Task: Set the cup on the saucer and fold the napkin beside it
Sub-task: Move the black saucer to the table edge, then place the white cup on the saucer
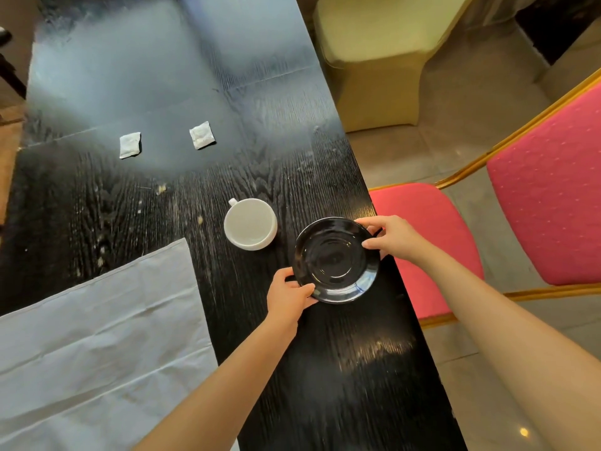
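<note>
Both hands grip saucer at table edge; cup just beside

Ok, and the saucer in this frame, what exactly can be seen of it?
The saucer is round, glossy black, ceramic by its look, with concentric rings around a centre well. It is empty, near the table's right edge, right of the white cup and apart from it. The left hand grips its near-left rim; the right hand grips its far-right rim.
</note>
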The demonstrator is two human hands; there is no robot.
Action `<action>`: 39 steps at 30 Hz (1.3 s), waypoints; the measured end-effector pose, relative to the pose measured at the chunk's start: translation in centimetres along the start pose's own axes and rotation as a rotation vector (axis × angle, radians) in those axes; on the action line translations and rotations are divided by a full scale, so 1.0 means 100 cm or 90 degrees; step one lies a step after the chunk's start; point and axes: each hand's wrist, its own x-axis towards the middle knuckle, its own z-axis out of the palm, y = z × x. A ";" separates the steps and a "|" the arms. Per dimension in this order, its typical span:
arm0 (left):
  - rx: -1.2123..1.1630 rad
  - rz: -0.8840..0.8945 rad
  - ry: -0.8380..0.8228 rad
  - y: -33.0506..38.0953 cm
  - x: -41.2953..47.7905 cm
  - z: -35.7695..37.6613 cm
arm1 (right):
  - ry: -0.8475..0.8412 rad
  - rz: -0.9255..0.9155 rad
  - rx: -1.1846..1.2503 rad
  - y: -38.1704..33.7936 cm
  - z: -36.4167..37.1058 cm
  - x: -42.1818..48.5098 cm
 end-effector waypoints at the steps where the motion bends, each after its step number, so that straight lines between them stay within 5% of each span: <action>1: -0.002 -0.002 -0.001 0.000 0.000 0.000 | -0.004 0.001 0.003 0.000 0.000 0.001; 13: 0.080 -0.022 -0.067 0.009 0.004 -0.016 | -0.062 0.028 -0.031 -0.009 -0.002 0.006; 18: 0.105 0.019 0.003 0.028 0.015 -0.064 | 0.009 -0.042 -0.331 -0.043 -0.008 0.030; 23: 0.115 0.134 0.036 0.047 0.031 -0.104 | -0.133 -0.143 -0.253 -0.097 0.024 0.056; 30: 0.058 0.264 -0.068 0.053 0.053 -0.108 | -0.287 -0.163 -0.230 -0.121 0.070 0.076; 39: 0.071 0.303 -0.123 0.050 0.064 -0.114 | -0.292 -0.168 -0.101 -0.114 0.081 0.072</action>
